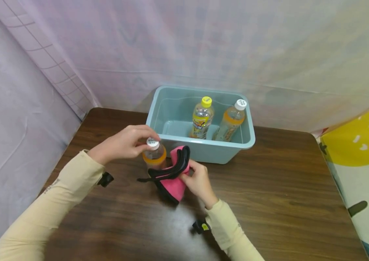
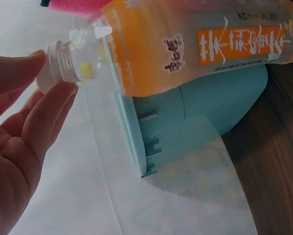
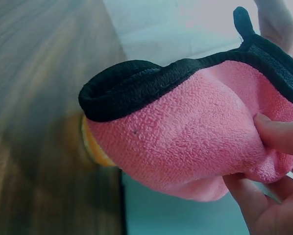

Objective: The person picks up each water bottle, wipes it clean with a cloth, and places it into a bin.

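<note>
My left hand (image 1: 127, 144) pinches the white cap of a clear plastic drink bottle (image 2: 200, 46) with an orange label. In the head view this bottle stands at the near left side of the blue-green tub, its lower part hidden behind cloth. A pink towel (image 3: 181, 137) with black edging and a hanging loop is gripped by my right hand (image 1: 199, 180) between thumb and fingers. The folded towel is just to the right of the bottle and in front of it; whether the two touch I cannot tell.
The blue-green plastic tub (image 1: 200, 142) stands at the table's back. Inside it are a yellow-capped bottle (image 1: 201, 121) and a white-capped bottle (image 1: 230, 125) that leans. The dark wooden table (image 1: 269, 188) meets a pale curtain (image 1: 204, 43) behind.
</note>
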Demonstrator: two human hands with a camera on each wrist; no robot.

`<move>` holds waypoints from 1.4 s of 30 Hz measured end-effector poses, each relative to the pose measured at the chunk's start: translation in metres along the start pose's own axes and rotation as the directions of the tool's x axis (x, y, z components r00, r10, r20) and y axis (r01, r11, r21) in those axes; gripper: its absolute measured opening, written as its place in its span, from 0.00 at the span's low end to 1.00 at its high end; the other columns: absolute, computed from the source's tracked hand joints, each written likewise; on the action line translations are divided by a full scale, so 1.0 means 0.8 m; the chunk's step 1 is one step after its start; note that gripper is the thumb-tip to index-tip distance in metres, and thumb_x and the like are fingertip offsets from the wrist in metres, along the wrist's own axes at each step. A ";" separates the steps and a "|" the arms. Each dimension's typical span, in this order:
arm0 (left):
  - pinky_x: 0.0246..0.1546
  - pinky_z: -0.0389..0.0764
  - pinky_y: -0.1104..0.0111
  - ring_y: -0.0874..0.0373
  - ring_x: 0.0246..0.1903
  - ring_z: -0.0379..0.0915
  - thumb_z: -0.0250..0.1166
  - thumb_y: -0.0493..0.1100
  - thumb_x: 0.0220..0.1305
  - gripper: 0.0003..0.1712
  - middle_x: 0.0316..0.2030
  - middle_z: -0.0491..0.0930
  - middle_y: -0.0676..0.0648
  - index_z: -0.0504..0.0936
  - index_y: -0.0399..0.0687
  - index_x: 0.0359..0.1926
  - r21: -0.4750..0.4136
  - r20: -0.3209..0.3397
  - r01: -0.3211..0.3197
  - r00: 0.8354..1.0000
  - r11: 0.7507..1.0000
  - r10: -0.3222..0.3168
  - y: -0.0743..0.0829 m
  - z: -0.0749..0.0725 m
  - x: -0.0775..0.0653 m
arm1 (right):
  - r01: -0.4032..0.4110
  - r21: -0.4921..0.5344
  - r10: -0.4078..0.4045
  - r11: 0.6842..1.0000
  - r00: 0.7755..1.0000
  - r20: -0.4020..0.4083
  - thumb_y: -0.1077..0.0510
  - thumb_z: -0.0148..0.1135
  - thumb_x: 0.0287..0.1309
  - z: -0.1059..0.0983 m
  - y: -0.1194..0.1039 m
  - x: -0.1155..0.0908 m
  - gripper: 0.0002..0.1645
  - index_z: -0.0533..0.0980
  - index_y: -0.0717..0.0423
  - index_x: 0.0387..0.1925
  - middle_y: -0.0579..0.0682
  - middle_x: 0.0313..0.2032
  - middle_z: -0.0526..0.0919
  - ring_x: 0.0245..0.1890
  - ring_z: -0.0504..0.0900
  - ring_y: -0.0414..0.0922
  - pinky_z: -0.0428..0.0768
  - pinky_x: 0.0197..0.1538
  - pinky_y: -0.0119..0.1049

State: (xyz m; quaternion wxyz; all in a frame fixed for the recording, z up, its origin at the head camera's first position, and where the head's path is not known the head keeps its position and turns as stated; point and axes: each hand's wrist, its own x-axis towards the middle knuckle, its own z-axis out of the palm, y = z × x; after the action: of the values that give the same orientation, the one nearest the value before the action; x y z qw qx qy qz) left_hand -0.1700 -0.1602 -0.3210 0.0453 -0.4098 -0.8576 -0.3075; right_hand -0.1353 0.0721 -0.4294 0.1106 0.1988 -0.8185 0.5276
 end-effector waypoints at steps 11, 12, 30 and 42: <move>0.32 0.80 0.72 0.58 0.36 0.75 0.70 0.34 0.47 0.13 0.36 0.77 0.46 0.83 0.40 0.37 -0.061 -0.061 0.014 0.998 0.998 -0.018 -0.003 0.004 -0.004 | 0.051 -0.040 -0.049 0.998 0.998 0.046 0.69 0.67 0.39 0.007 -0.035 0.030 0.09 0.74 0.57 0.22 0.47 0.19 0.74 0.21 0.69 0.39 0.68 0.24 0.28; 0.31 0.80 0.72 0.59 0.34 0.75 0.70 0.34 0.47 0.12 0.35 0.77 0.47 0.83 0.40 0.36 -0.050 -0.070 0.009 0.997 0.999 -0.012 -0.004 0.004 -0.004 | 0.054 -0.053 -0.052 0.997 0.997 0.053 0.68 0.67 0.39 0.008 -0.038 0.032 0.09 0.75 0.57 0.23 0.47 0.19 0.74 0.21 0.69 0.39 0.69 0.24 0.29; 0.29 0.79 0.76 0.63 0.29 0.75 0.70 0.37 0.48 0.11 0.33 0.79 0.51 0.83 0.46 0.36 0.001 -0.074 0.144 0.987 0.990 -0.144 0.003 0.001 -0.007 | 0.014 -0.098 -0.010 0.995 0.999 0.044 0.68 0.67 0.37 0.029 -0.043 0.031 0.19 0.78 0.59 0.38 0.51 0.27 0.81 0.25 0.74 0.41 0.74 0.28 0.30; 0.29 0.79 0.75 0.63 0.28 0.74 0.69 0.39 0.50 0.10 0.34 0.79 0.51 0.83 0.47 0.37 0.006 -0.065 0.164 0.985 0.987 -0.163 0.003 0.003 -0.007 | -0.086 -0.145 0.096 0.986 0.993 0.062 0.70 0.67 0.32 0.063 0.024 0.005 0.11 0.75 0.60 0.23 0.49 0.18 0.76 0.20 0.70 0.42 0.69 0.23 0.27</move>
State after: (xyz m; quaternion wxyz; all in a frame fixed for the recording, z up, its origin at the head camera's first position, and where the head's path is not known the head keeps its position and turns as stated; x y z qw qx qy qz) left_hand -0.1641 -0.1617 -0.3236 0.0498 -0.3279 -0.8882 -0.3181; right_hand -0.1457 0.0321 -0.4645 0.0719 0.1707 -0.8655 0.4654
